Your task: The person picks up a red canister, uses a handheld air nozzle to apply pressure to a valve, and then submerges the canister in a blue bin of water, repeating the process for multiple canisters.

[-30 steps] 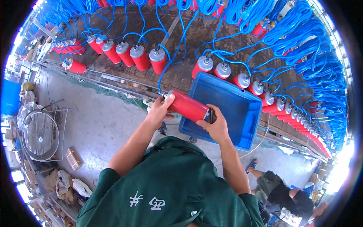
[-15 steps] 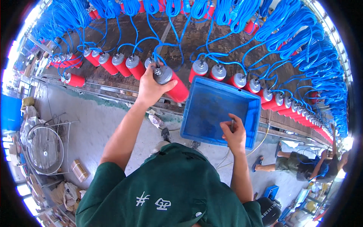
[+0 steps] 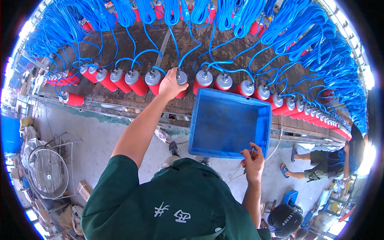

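Note:
My left hand (image 3: 172, 85) is closed round the grey-capped top of a red cylinder (image 3: 182, 77), which stands upright in the row along the bench's near edge. A blue cable rises from its cap. My right hand (image 3: 254, 165) is held low by the near right corner of an empty blue plastic tray (image 3: 263, 128), fingers pinched on a thin dark metal tool (image 3: 252, 152) whose exact kind I cannot make out. Left of my left hand stands another red cylinder (image 3: 153, 81), and a further one (image 3: 203, 81) stands behind the tray's far left corner.
Coiled blue cables (image 3: 246, 18) line the far side of the dark wooden bench (image 3: 132, 44). More red cylinders (image 3: 302, 112) run off to the right. Another person (image 3: 332, 162) stands at the bench's right. A round fan cage (image 3: 48, 172) stands on the floor at left.
My left hand has set the tilted red cylinder upright in the row. My right hand has drawn back from over the tray toward me, still holding the thin tool.

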Tool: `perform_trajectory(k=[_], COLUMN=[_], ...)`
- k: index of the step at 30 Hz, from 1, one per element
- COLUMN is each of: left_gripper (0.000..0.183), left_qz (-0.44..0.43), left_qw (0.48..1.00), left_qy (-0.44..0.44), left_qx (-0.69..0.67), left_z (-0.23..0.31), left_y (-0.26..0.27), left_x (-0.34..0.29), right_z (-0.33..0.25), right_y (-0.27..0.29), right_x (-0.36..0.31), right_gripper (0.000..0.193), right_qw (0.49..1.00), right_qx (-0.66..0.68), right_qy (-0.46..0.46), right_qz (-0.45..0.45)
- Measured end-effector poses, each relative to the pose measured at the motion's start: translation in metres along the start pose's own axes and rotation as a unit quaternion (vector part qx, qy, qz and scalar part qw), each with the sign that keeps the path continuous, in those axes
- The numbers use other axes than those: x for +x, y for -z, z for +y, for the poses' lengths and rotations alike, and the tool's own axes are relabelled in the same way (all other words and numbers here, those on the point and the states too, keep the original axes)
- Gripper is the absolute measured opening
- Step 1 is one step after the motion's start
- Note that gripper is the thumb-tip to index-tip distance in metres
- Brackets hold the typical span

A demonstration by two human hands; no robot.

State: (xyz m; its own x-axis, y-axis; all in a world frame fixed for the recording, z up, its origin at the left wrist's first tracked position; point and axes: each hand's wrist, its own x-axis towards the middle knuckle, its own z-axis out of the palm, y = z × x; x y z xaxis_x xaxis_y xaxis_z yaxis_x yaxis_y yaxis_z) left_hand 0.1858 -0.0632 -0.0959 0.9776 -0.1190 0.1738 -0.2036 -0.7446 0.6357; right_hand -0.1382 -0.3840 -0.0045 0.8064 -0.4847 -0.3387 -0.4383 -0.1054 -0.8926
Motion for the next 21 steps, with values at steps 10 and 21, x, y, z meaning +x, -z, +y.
perform_trajectory(k=[10, 21], left_gripper=[0.085, 0.107], left_qz=[-0.1, -0.046], left_qw=[0.991, 0.994], left_qy=[-0.072, -0.073], left_qx=[-0.045, -0.061], left_z=[-0.016, -0.014], left_y=[0.02, 0.015], left_x=[0.009, -0.009], right_z=[-0.01, 0.029], right_y=[-0.013, 0.002], right_x=[0.011, 0.03], right_gripper=[0.041, 0.036], right_qw=[1.0, 0.997], right_qx=[0.003, 0.068], right_qy=[0.011, -0.002], right_qz=[-0.005, -0.036])
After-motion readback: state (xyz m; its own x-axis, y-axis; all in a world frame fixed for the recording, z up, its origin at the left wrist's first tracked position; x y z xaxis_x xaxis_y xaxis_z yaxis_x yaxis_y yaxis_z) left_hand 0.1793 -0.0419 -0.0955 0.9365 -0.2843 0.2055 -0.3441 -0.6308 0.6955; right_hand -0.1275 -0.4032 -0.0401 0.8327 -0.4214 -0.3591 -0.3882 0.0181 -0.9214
